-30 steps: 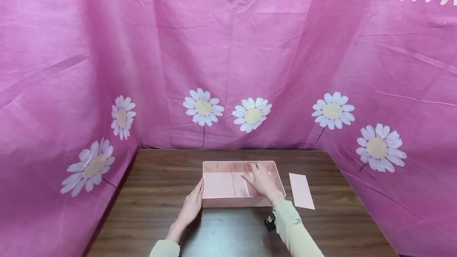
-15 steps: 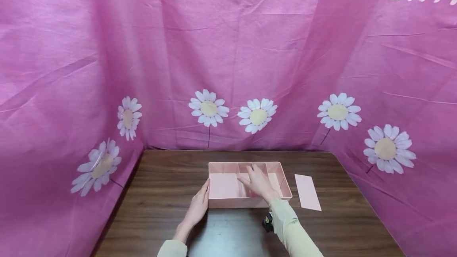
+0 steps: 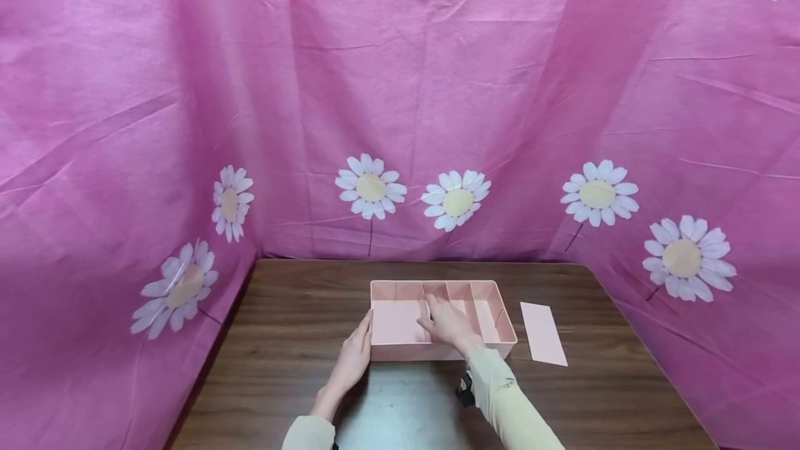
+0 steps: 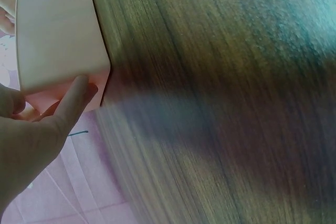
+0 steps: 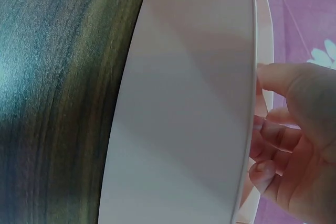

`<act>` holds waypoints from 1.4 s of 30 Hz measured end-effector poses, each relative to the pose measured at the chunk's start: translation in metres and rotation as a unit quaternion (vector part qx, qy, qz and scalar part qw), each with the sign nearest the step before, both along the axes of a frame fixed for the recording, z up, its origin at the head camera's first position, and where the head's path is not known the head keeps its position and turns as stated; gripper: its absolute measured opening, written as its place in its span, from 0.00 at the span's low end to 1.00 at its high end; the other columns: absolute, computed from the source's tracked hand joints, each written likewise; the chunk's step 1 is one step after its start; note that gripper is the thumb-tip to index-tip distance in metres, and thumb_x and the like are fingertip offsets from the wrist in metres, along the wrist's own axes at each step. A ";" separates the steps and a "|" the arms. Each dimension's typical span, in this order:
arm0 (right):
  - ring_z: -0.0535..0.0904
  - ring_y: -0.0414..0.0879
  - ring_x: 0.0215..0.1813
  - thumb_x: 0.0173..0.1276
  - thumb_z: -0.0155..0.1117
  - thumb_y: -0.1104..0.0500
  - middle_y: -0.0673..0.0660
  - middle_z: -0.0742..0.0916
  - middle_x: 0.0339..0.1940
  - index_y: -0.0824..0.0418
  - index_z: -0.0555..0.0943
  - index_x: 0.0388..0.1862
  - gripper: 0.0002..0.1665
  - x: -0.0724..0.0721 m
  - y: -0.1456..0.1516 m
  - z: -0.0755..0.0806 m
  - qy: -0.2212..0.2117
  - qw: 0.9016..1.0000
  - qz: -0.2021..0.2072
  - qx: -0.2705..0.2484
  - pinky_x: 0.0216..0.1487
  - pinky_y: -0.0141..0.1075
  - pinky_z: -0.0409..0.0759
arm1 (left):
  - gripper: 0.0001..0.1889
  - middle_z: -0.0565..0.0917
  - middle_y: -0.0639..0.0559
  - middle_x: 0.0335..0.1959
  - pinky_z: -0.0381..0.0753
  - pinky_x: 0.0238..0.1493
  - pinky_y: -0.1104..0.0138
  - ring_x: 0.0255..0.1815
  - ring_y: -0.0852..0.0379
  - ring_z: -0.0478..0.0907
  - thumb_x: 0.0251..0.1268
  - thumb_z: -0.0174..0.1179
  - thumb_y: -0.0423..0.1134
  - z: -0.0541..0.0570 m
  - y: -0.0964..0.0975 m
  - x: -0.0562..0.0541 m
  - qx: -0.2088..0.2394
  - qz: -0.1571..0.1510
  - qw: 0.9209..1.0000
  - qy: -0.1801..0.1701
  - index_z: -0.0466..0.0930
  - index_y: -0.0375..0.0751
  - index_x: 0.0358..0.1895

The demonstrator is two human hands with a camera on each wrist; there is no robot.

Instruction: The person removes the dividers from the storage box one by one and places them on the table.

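Note:
A shallow pink organizer box [image 3: 403, 351] stands on the wooden table, its upright dividers splitting it into several compartments. My left hand [image 3: 351, 360] rests against the box's left end; in the left wrist view its extended fingers [image 4: 73, 100] touch the end wall. Inside the box, my right hand [image 3: 450, 321] reaches to the leftmost divider [image 3: 422, 311], thumb on its left and fingers to its right. The right wrist view shows bent fingers [image 5: 273, 140] apart from the thumb behind the front wall [image 5: 189, 93]; whether they pinch the divider is hidden.
A flat pink rectangular panel [image 3: 544, 333] lies on the table [image 3: 600, 394] to the right of the box. Purple cloth [image 3: 400, 89] with printed daisies hangs around the table's back and sides. A dark wrist device [image 3: 464, 391] sits at the right cuff.
My right hand has moved left along the dividers, leaving the right compartments in view. The left hand stays at the box's left end. The head view has shifted slightly.

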State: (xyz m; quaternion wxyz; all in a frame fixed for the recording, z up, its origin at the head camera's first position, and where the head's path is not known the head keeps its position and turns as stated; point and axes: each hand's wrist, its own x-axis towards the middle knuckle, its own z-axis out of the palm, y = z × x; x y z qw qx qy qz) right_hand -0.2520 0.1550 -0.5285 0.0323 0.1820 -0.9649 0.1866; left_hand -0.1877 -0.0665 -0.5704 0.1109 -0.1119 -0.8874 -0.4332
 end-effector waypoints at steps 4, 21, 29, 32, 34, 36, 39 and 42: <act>0.85 0.51 0.32 0.64 0.70 0.56 0.57 0.85 0.28 0.68 0.73 0.57 0.28 0.000 -0.001 -0.002 0.004 1.000 0.001 0.010 0.32 0.48 0.83 | 0.22 0.74 0.31 0.67 0.75 0.64 0.44 0.65 0.34 0.75 0.76 0.45 0.27 -0.001 0.001 0.000 -0.003 0.003 1.000 0.002 0.64 0.26 0.71; 0.85 0.54 0.29 0.60 0.67 0.64 0.59 0.85 0.24 0.64 0.74 0.41 0.13 0.000 -0.007 -0.010 0.081 0.996 -0.016 0.025 0.23 0.47 0.81 | 0.22 0.75 0.30 0.66 0.77 0.63 0.44 0.64 0.35 0.77 0.76 0.46 0.27 -0.003 0.002 -0.001 -0.012 0.013 1.000 0.022 0.65 0.26 0.70; 0.84 0.52 0.27 0.61 0.70 0.62 0.56 0.85 0.22 0.61 0.77 0.40 0.12 0.000 -0.006 -0.009 0.103 0.994 0.004 0.031 0.22 0.45 0.80 | 0.22 0.76 0.31 0.65 0.77 0.62 0.44 0.63 0.35 0.77 0.76 0.46 0.28 -0.005 0.002 -0.001 -0.013 0.020 1.000 0.018 0.66 0.27 0.70; 0.78 0.46 0.22 0.59 0.68 0.64 0.50 0.79 0.16 0.58 0.77 0.31 0.07 -0.001 -0.005 -0.008 0.107 0.994 0.009 0.031 0.18 0.40 0.74 | 0.22 0.76 0.30 0.65 0.78 0.62 0.45 0.62 0.35 0.78 0.76 0.47 0.27 -0.005 0.003 -0.001 -0.014 0.021 0.999 0.022 0.66 0.27 0.70; 0.73 0.43 0.20 0.57 0.68 0.66 0.48 0.76 0.14 0.57 0.77 0.27 0.08 -0.001 -0.005 -0.006 0.110 0.993 0.013 0.030 0.17 0.37 0.70 | 0.22 0.77 0.30 0.64 0.78 0.62 0.44 0.62 0.35 0.78 0.76 0.47 0.27 -0.005 0.003 0.000 -0.014 0.021 0.999 0.023 0.66 0.27 0.70; 0.71 0.41 0.20 0.56 0.67 0.66 0.47 0.75 0.13 0.57 0.77 0.25 0.08 -0.001 -0.005 -0.005 0.113 0.993 0.015 0.030 0.17 0.35 0.68 | 0.22 0.76 0.30 0.65 0.77 0.62 0.44 0.63 0.35 0.77 0.76 0.46 0.28 -0.005 0.003 0.000 -0.014 0.021 0.999 0.020 0.66 0.27 0.70; 0.74 0.42 0.21 0.56 0.68 0.65 0.50 0.80 0.16 0.59 0.81 0.32 0.06 0.001 -0.004 -0.003 0.118 0.992 0.015 0.035 0.17 0.36 0.71 | 0.22 0.76 0.30 0.65 0.77 0.62 0.44 0.62 0.35 0.78 0.75 0.47 0.27 -0.005 0.003 0.000 -0.015 0.021 0.999 0.021 0.66 0.27 0.70; 0.76 0.43 0.22 0.56 0.69 0.64 0.52 0.83 0.19 0.60 0.82 0.39 0.10 0.002 -0.003 -0.001 0.123 0.991 0.012 0.042 0.18 0.38 0.74 | 0.22 0.77 0.30 0.64 0.78 0.61 0.45 0.62 0.35 0.78 0.75 0.47 0.28 -0.005 0.003 0.000 -0.017 0.022 0.999 0.025 0.66 0.27 0.69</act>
